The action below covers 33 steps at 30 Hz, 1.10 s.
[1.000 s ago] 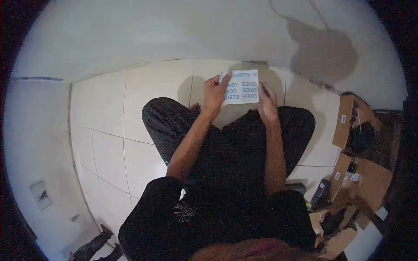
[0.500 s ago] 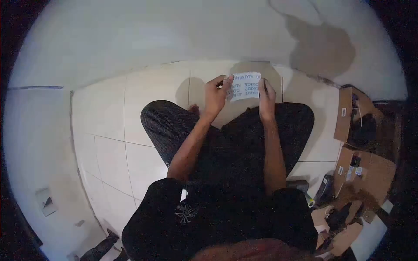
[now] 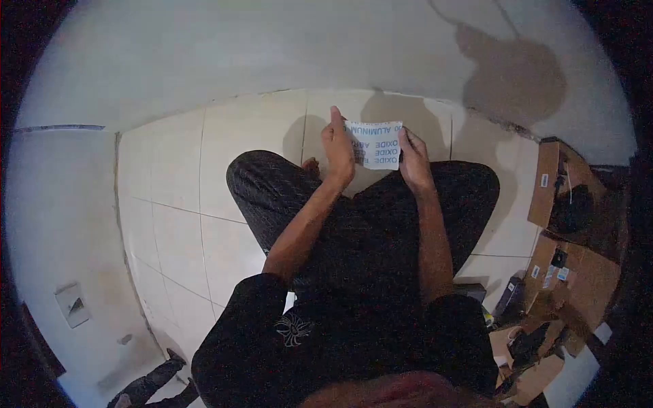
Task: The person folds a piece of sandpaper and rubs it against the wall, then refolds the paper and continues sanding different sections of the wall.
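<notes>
A small white sheet (image 3: 375, 144) with blue printed lettering, upside down in this view and reading in part "ALUMINUM" and "OXIDE", is held up above my crossed legs. My left hand (image 3: 338, 148) is at its left edge, thumb or a finger pointing up, with the grip partly hidden behind the sheet. At the right edge, my right hand (image 3: 415, 158) pinches the sheet between thumb and fingers.
Cardboard boxes (image 3: 544, 183) with dark items inside stand on the right. A dark case (image 3: 509, 299) lies near my right knee. Behind the tiled floor (image 3: 224, 255) rises a pale wall (image 3: 272, 47). Another person's leg (image 3: 153, 382) shows at the lower left.
The sheet has tilted and moved slightly down and left in view, so more of its lettering shows. My left hand has turned, with one digit now raised.
</notes>
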Motion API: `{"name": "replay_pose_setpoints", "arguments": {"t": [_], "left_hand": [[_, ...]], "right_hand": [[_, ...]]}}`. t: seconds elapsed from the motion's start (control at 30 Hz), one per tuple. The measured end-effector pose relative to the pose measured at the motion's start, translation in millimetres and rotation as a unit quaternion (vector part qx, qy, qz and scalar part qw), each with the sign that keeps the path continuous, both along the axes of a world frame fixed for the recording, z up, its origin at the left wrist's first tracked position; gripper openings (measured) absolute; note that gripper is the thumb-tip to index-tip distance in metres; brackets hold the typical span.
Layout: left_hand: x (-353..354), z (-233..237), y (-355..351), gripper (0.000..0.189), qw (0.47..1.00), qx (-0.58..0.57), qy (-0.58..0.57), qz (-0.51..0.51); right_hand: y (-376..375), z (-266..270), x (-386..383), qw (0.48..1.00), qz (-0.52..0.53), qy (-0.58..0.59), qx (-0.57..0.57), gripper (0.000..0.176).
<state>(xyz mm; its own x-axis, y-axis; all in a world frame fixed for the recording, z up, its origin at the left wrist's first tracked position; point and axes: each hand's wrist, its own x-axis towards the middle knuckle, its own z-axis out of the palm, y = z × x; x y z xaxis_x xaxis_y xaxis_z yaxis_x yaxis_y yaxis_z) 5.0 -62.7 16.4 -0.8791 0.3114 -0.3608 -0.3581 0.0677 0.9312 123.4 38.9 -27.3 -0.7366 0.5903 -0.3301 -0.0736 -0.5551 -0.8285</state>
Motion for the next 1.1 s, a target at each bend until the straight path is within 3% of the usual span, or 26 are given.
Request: {"name": "replay_pose_setpoints", "arguments": {"t": [0.13, 0.2, 0.23, 0.3, 0.33, 0.4, 0.53, 0.6, 0.7, 0.77, 0.8, 0.93, 1.0, 1.07, 1.1], "left_hand": [[0.4, -4.3, 1.7, 0.053, 0.999, 0.007, 0.006, -0.053], [8.7, -5.8, 4.0, 0.051, 0.982, -0.045, 0.159, -0.090], [15.7, -5.6, 5.3, 0.051, 0.982, -0.048, 0.157, -0.090], [29.1, -4.4, 10.1, 0.049, 0.966, -0.008, 0.238, -0.102], [34.3, -1.9, 9.7, 0.047, 0.962, -0.025, 0.241, -0.127], [43.0, -0.8, 9.4, 0.048, 0.967, -0.034, 0.205, -0.147], [45.6, -7.9, 16.0, 0.048, 0.980, -0.026, 0.106, -0.165], [43.4, -6.3, 17.0, 0.046, 0.982, -0.018, 0.083, -0.168], [45.7, -6.3, 15.9, 0.040, 0.986, 0.033, 0.020, -0.165], [43.1, -21.3, 11.4, 0.039, 0.969, 0.031, 0.148, -0.196], [43.1, -19.6, 9.3, 0.039, 0.969, 0.031, 0.147, -0.196], [46.0, -3.4, -3.4, 0.023, 0.938, 0.088, 0.250, -0.222], [43.8, -3.5, -1.5, 0.026, 0.924, 0.122, 0.279, -0.230], [36.3, -12.4, 7.6, 0.056, 0.878, 0.074, 0.401, -0.249], [36.5, -10.4, 7.5, 0.056, 0.879, 0.073, 0.401, -0.248]], "right_hand": [[-5.3, -3.3, -4.1, 0.999, -0.036, -0.005, -0.013, 0.032], [-8.0, -13.1, -0.4, 0.994, -0.024, -0.049, 0.097, 0.034], [-10.9, -22.5, -0.2, 0.994, -0.022, -0.051, 0.093, 0.034], [-14.7, -32.2, -2.8, 0.995, -0.089, -0.029, -0.025, 0.036], [-17.4, -31.4, -1.6, 0.995, -0.090, -0.030, -0.027, 0.036], [-23.7, -26.0, -5.5, 0.972, -0.222, -0.064, -0.048, 0.039], [-21.1, -6.1, -5.1, 0.955, -0.233, 0.021, -0.181, 0.046], [-16.7, -15.8, -0.5, 0.980, -0.060, 0.160, -0.104, 0.050], [-24.8, -6.2, 0.4, 0.993, -0.063, 0.096, -0.005, 0.052], [-22.6, -5.0, 4.2, 0.993, -0.043, 0.108, 0.038, 0.051], [-21.6, -3.4, 6.1, 0.989, -0.020, 0.119, 0.081, 0.050], [-21.9, -2.9, 7.1, 0.985, 0.022, 0.166, 0.053, 0.047], [-24.0, -3.6, 3.7, 0.971, 0.000, 0.219, 0.097, 0.053], [-24.0, 5.5, -0.5, 0.963, -0.023, 0.217, 0.159, 0.056], [-24.0, 13.2, -2.4, 0.950, -0.045, 0.214, 0.222, 0.064]]}}
